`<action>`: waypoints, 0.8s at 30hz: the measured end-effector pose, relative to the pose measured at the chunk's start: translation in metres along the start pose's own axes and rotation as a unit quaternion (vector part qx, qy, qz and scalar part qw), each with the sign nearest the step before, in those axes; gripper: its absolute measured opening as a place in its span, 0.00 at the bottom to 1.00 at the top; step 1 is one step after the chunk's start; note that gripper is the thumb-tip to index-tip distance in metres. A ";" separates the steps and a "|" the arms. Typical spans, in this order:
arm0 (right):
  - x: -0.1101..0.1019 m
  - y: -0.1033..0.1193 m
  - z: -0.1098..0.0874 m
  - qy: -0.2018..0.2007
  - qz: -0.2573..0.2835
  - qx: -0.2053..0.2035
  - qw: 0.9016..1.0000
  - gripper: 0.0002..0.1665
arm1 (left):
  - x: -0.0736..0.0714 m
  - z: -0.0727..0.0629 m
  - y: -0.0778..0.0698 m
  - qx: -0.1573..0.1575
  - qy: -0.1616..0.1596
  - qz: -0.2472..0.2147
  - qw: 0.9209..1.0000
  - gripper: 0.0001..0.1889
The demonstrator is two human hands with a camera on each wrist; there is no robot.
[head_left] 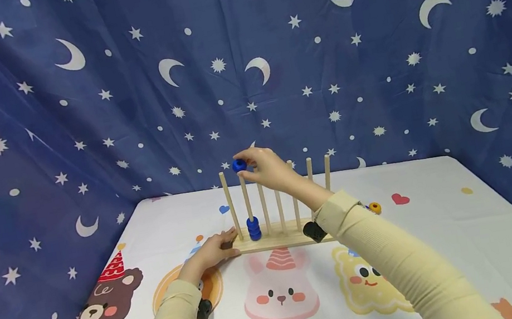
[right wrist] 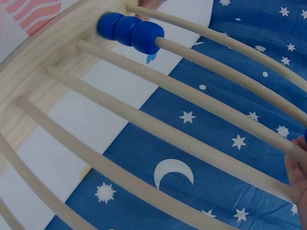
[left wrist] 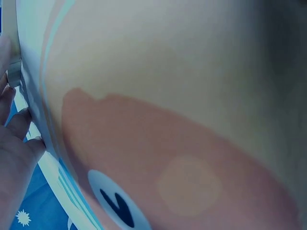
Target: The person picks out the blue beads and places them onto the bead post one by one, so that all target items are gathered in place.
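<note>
A wooden peg rack (head_left: pixel 277 241) stands on the table with several upright pegs. Around its left end, the left hand (head_left: pixel 212 250) grips the base with thumb in front and fingers behind. In the left wrist view, that hand (left wrist: pixel 19 148) shows only at the left edge. The right hand (head_left: pixel 265 169) pinches a blue bead (head_left: pixel 239 165) at the top of the second peg from the left; whether the peg has entered its hole I cannot tell. Low on that same peg sit three stacked blue beads (right wrist: pixel 130 32). The right fingers (right wrist: pixel 295 175) appear at the right wrist view's edge.
A yellow bead (head_left: pixel 375 208) lies right of the rack, partly hidden by the right sleeve, with a bit of blue beside it. The white tablecloth (head_left: pixel 431 232) has printed cartoon animals. Behind hangs a blue star-and-moon curtain (head_left: pixel 225 35).
</note>
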State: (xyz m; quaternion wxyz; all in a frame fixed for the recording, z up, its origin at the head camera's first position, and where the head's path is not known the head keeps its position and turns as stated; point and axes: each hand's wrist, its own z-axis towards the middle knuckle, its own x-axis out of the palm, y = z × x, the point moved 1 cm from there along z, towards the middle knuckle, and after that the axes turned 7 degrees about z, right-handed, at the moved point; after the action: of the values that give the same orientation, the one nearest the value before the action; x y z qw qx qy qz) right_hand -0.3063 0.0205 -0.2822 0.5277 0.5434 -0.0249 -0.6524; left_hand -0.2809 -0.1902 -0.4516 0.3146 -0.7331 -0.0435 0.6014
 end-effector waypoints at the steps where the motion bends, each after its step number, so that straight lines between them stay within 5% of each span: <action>1: 0.000 -0.001 0.000 0.000 -0.004 0.001 1.000 0.23 | 0.000 0.001 -0.001 -0.001 0.003 0.000 1.000 0.32; 24: -0.005 -0.005 -0.003 0.033 0.014 0.004 0.999 0.26 | 0.001 0.005 0.002 0.014 -0.010 -0.009 1.000 0.31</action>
State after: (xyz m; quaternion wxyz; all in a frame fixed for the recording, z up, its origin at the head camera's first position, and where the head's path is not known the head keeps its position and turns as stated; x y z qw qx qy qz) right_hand -0.3083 0.0280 -0.2825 0.5352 0.5664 -0.0172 -0.6265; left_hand -0.2856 -0.1896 -0.4543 0.3296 -0.7221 -0.0455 0.6065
